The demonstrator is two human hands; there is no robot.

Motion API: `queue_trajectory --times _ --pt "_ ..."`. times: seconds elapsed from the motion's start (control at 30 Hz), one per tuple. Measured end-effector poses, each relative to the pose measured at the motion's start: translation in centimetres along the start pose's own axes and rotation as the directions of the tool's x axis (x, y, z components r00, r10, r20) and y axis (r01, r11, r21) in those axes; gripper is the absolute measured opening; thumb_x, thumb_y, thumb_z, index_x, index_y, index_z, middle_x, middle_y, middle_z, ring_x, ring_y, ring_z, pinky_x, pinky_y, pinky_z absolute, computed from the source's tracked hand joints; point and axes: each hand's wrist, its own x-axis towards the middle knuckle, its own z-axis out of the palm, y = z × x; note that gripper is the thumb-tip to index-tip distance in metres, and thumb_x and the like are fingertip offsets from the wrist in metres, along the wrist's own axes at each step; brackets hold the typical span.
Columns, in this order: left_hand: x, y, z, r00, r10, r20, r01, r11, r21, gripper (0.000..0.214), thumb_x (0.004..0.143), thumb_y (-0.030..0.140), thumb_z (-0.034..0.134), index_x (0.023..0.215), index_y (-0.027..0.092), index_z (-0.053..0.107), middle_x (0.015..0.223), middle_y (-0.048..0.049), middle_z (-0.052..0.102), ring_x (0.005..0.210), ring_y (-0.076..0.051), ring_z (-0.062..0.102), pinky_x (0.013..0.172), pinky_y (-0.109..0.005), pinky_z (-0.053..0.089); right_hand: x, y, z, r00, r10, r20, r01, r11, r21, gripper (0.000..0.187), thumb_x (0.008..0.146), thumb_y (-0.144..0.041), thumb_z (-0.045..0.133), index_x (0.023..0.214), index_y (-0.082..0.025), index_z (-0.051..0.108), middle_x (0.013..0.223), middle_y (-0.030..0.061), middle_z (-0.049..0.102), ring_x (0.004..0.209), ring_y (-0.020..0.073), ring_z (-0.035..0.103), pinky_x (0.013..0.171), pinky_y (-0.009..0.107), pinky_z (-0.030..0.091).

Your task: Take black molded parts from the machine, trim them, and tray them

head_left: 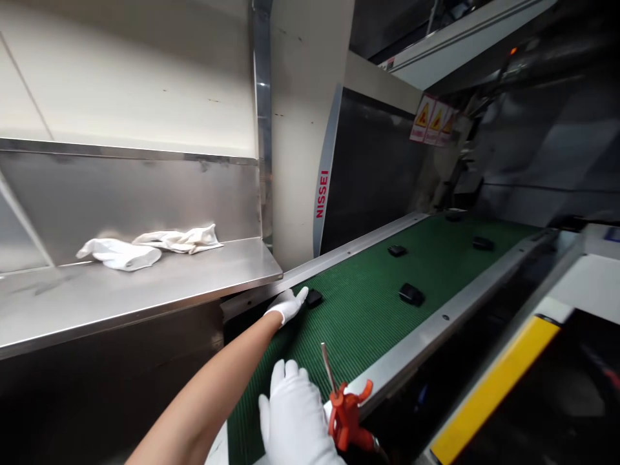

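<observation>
1. Small black piece (314, 298) on a green ribbed conveyor belt (361, 323), at the belt's far-left edge, right by the fingertips of the left hand.
2. Left hand (288, 307) in a white cotton glove: open, fingers straight and close together, closed on nothing. Contact with the piece unclear; touching or just short of it, cannot tell.
3. Right hand (293, 413), same glove: open, fingers spread, low over the belt, gripping nothing. Just beside an orange-red air blow gun (345, 416) with a thin metal nozzle (327, 368), lying at the near rail. Tool type a best guess.
4. Four more black pieces (411, 295) further up the belt, well apart. Belt motion not readable from one frame.
5. Risk: if the belt runs, the piece wedging against the steel side rail (349, 248), or fingers pinched at that same edge.
6. Risk: a careless nudge from the right hand sending the blow gun over the near rail (436, 336) into the dark gap beyond.
7. Risk: bare forearm (208, 387) scraping the stainless steel shelf (145, 290) overhead, mainly on a quick pull back.
8. Lettering: "NISSEI" (322, 194), red capitals, running vertically up a machine panel. Yellow-triangle warning labels (431, 121) above the belt, small print unreadable.
9. Crumpled white cloths (150, 247) on the shelf.
</observation>
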Motion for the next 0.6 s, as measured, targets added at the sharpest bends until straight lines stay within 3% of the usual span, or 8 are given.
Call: queue_trajectory --times 0.17,0.33,0.4,0.5,0.6 --pt "3.7 1.9 2.1 0.999 -0.008 0.049 0.003 0.996 0.086 0.076 0.084 0.075 0.032 0.102 0.008 0.061 0.109 -0.0245 0.068 0.1 -0.034 0.066 0.085 -0.038 0.047 1.7 -2.1 0.4 0.993 0.111 0.04 -0.108 0.992 -0.071 0.054 0.074 -0.055 0.069 0.112 -0.017 0.067 0.104 0.0149 0.071 0.105 0.0348 0.062 0.081 0.039 0.048" --pt "3.9 2.3 2.3 0.985 0.155 0.072 -0.165 0.973 0.163 0.061 0.091 0.066 0.028 0.1 0.014 0.059 0.097 -0.0172 0.07 0.089 -0.03 0.067 0.078 -0.036 0.047 1.5 -2.1 -1.5 0.961 0.238 0.138 -0.24 0.971 -0.003 0.055 0.085 -0.06 0.056 0.108 -0.012 0.066 0.096 0.0116 0.071 0.09 0.0242 0.066 0.08 0.041 0.05" --pt "3.2 2.5 2.5 0.958 0.276 0.084 -0.287 0.938 0.192 0.055 0.089 0.066 0.034 0.102 0.018 0.058 0.098 -0.0137 0.07 0.091 -0.028 0.067 0.077 -0.035 0.046 1.4 -2.1 -2.0 0.958 0.253 0.135 -0.256 0.967 0.006 0.052 0.086 -0.059 0.055 0.107 -0.013 0.066 0.097 0.0103 0.071 0.087 0.0214 0.067 0.078 0.04 0.052" --pt "2.3 2.9 2.6 0.889 0.451 0.076 -0.455 0.855 0.249 0.045 0.089 0.06 0.043 0.103 0.021 0.058 0.102 -0.0121 0.068 0.093 -0.029 0.065 0.076 -0.034 0.045 2.3 -2.4 -2.3 0.954 0.263 0.145 -0.267 0.964 0.01 0.047 0.082 -0.055 0.061 0.099 -0.012 0.071 0.092 0.0149 0.072 0.083 0.0278 0.069 0.069 0.041 0.053" --pt "1.8 3.1 2.0 0.841 0.536 0.069 -0.533 0.801 0.273 0.035 0.091 0.05 0.045 0.105 0.021 0.057 0.103 -0.0125 0.068 0.091 -0.028 0.065 0.074 -0.034 0.044 3.6 -2.9 -2.9 0.949 0.265 0.169 -0.266 0.964 -0.019 0.042 0.085 -0.051 0.057 0.094 -0.014 0.073 0.082 0.0145 0.073 0.072 0.0309 0.07 0.058 0.044 0.051"
